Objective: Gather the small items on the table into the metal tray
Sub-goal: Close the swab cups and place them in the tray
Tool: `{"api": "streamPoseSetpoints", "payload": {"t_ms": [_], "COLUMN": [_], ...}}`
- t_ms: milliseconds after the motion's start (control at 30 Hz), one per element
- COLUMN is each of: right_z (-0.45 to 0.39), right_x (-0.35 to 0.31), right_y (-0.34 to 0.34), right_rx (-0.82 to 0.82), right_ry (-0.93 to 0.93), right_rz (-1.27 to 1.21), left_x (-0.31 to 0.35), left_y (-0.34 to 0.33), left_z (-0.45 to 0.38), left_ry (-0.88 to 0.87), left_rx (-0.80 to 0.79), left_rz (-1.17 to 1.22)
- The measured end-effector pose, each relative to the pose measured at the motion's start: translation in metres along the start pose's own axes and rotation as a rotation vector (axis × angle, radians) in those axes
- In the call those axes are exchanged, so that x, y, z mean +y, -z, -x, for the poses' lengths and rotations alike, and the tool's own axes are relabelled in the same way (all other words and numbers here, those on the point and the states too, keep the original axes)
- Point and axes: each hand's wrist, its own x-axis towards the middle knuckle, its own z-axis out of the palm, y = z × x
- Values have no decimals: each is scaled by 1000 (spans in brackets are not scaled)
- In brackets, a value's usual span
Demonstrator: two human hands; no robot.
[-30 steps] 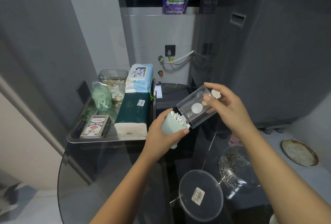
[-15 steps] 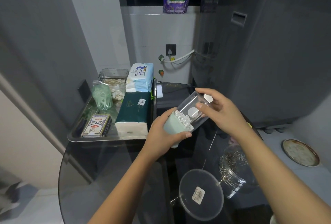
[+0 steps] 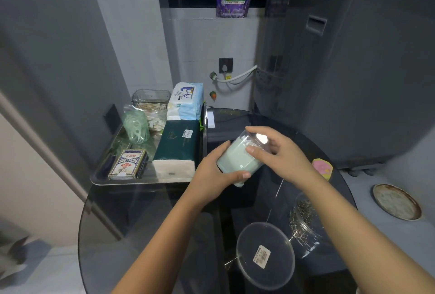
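Two bare hands hold a mint-green cotton swab container point(image 3: 237, 159) above a dark glass table point(image 3: 146, 235). The left hand point(image 3: 211, 176) wraps around its lower body, and the right hand point(image 3: 277, 155) grips the clear cover over its top, seemingly seating it. The metal tray point(image 3: 103, 179) sits just left of the left hand, already holding a playing card box point(image 3: 128, 164), a dark green tissue pack point(image 3: 176, 148), a wipes pack point(image 3: 186, 102) and other small things. Below the right forearm, a clear round lid point(image 3: 264, 255) and a tub of pins point(image 3: 306, 220) remain on the table, so gathering looks roughly half done.
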Motion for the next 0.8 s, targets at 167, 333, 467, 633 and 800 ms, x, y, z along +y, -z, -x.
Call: {"api": "streamPoseSetpoints", "payload": {"t_ms": [167, 333, 467, 633, 800], "right_z": [-1, -3, -12, -36, -72], "right_x": [-7, -16, -36, -67, -83], "right_y": [-9, -19, -27, -49, -88], "right_rx": [0, -2, -24, -83, -101], "right_ry": [17, 33, 25, 46, 24], "right_rz": [-5, -24, -103, -165, -94], "left_x": [13, 16, 23, 38, 27], "left_y": [0, 12, 36, 79, 122], "left_z": [5, 7, 10, 14, 5], "left_ry": [-37, -77, -54, -73, -6], "left_rx": [34, 125, 164, 207, 281], "left_rz": [-29, -154, -134, -17, 9]}}
